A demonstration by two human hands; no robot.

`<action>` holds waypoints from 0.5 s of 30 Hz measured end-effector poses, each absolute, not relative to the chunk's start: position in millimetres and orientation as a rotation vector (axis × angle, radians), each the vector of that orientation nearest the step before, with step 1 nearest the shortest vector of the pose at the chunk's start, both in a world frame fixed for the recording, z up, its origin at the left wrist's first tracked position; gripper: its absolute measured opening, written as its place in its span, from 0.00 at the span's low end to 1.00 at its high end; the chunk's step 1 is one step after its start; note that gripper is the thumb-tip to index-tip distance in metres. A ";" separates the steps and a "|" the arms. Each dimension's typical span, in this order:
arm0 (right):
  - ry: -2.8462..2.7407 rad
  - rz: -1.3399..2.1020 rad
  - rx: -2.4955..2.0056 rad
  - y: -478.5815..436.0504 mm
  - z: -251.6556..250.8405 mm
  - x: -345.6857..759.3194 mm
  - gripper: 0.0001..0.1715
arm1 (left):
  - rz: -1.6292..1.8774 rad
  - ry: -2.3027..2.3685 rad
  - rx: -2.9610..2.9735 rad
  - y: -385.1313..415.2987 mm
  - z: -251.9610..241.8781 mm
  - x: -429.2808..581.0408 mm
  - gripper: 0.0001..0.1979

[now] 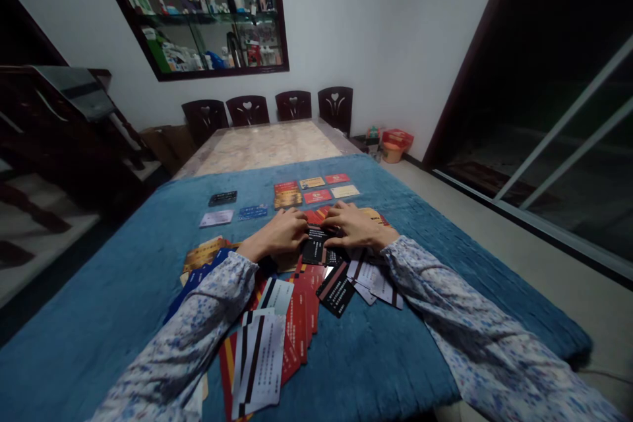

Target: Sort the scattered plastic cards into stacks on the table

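Both hands are over a spread heap of bank-style cards. My left hand (285, 232) has its fingers curled down against the left side of some black cards (313, 252). From the other side, my right hand (353, 227) bends over the same black cards, its thumb at their edge and its fingers near red cards behind. Toward me lie fanned red cards (310, 287), white striped cards (267, 362) and a tilted black card (337, 287). More white cards (383, 287) are under my right wrist. Blue cards (198, 275) and gold cards (204, 252) are partly behind my left sleeve.
Farther back on the blue cloth (123, 264) lie separate cards: a black card (223, 198), a white card (216, 218), a blue card (252, 212) and several red and cream cards (318, 196). Chairs (247, 110) stand at the table's far end.
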State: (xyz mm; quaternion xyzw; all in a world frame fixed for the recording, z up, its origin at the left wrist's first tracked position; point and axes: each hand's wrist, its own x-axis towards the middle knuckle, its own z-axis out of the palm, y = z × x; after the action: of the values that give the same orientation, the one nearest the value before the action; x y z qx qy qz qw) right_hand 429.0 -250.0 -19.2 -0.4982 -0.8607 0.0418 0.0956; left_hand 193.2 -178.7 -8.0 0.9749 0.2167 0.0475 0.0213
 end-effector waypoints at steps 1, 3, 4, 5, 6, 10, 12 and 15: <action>-2.557 0.127 -1.470 -249.3 -19.6 429.0 0.27 | 0.139 0.673 3.020 -178.9 -7.1 193.2 0.09; -2.565 0.135 -1.466 -248.0 -20.0 428.0 0.26 | 0.127 0.674 3.019 -179.0 -5.4 193.4 0.08; -2.567 0.138 -1.464 -247.5 -20.1 427.2 0.25 | 0.126 0.676 3.021 -178.8 -4.7 193.3 0.08; -2.569 0.139 -1.458 -247.1 -20.2 426.1 0.23 | 0.130 0.680 3.022 -178.5 -4.0 193.1 0.08; -2.569 0.137 -1.450 -246.8 -20.3 424.9 0.22 | 0.138 0.682 3.021 -178.1 -3.5 192.7 0.08; -2.548 0.112 -1.415 -245.1 -22.3 421.5 0.21 | 0.192 0.649 2.986 -177.3 -3.1 190.6 0.07; -2.537 0.100 -1.392 -243.8 -24.3 421.7 0.20 | 0.195 0.618 2.968 -177.3 -3.9 190.1 0.06; -2.529 0.082 -1.354 -241.5 -26.7 423.6 0.19 | 0.182 0.605 2.960 -175.8 -6.3 190.7 0.06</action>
State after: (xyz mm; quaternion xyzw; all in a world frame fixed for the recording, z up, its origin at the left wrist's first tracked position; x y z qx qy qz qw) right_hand 423.6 -241.5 -26.7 -0.4674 -0.8731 0.0284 0.1357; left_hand 190.7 -175.8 -6.3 0.9763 0.1997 0.0599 0.0574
